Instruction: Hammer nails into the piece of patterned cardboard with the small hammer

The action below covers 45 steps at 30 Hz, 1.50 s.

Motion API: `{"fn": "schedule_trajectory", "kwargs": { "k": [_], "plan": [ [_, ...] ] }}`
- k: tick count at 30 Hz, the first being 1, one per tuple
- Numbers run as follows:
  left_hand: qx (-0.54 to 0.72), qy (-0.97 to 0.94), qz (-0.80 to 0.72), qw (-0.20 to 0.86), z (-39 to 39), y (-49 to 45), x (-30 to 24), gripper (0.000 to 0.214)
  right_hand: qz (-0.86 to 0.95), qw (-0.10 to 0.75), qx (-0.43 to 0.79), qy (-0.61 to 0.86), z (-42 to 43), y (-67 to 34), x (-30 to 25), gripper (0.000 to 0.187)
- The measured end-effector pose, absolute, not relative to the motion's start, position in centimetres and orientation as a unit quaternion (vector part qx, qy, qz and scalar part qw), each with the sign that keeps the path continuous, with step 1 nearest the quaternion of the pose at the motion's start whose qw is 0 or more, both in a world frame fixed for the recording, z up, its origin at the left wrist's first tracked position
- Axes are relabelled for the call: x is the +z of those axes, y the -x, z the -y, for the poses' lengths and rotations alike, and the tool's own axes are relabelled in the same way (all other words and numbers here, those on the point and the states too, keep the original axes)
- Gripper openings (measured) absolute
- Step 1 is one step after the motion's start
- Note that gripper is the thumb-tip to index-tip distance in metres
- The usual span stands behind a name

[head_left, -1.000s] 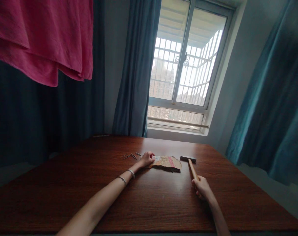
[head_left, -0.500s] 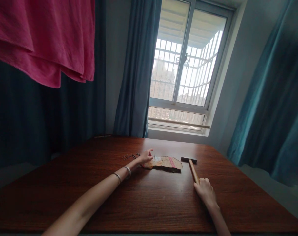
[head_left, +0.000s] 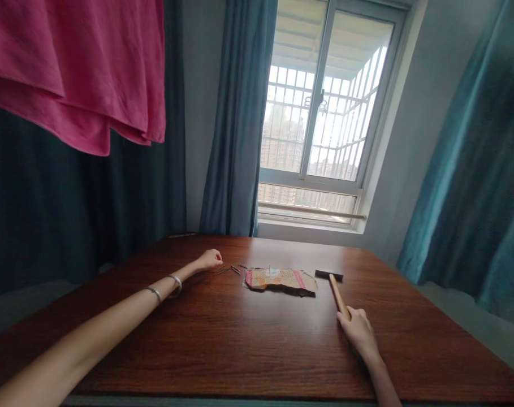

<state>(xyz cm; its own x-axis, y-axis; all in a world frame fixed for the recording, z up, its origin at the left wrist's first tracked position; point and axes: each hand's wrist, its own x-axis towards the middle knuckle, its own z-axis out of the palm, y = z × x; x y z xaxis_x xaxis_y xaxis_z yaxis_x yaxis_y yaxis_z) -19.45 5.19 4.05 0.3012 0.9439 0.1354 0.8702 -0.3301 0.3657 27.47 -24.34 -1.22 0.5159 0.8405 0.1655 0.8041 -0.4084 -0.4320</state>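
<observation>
My right hand is wrapped round the wooden handle of a hammer, whose dark head is down at the tabletop. At the far left of the work area my left hand, with two bangles on its wrist, has its fingers curled together beside several loose nails. Whether a nail is between those fingers I cannot tell. Between my hands lies a torn piece of printed cardboard with a dark, ragged front edge. One nail stands upright in its left part.
All of this rests on a brown wood-grain table. A pink cloth hangs at the upper left before dark blue curtains. Behind the table is a window with bars outside. Another curtain hangs at the right.
My left hand has left the cardboard and moved left to beside the loose nails. The nail in the cardboard still stands. My right hand keeps the hammer in nearly the same place.
</observation>
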Motion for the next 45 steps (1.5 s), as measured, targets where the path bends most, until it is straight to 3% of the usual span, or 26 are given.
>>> {"fn": "schedule_trajectory", "kwargs": {
  "k": [10, 34, 40, 45],
  "plan": [
    [0.120, -0.795, -0.582, 0.123, -3.4, 20.1, 3.6, 0.025, 0.461, 0.335, 0.055, 0.820, 24.0, -29.6, -2.8, 0.054],
    [0.132, -0.794, -0.581, 0.119, -2.8, 18.3, 4.3, 0.010, 0.454, 0.386, 0.087, 0.798, 25.2, -29.1, -2.1, 0.051],
    [0.222, -0.796, -0.553, 0.108, -3.2, 16.9, 5.1, 0.016, 0.430, 0.450, 0.000, 0.783, 25.3, -27.1, 0.5, 0.045],
    [0.362, -0.790, -0.456, 0.192, -2.6, 13.3, 7.2, 0.027, 0.532, 0.493, -0.009, 0.689, 23.1, -22.3, 5.8, 0.038]
  ]
}}
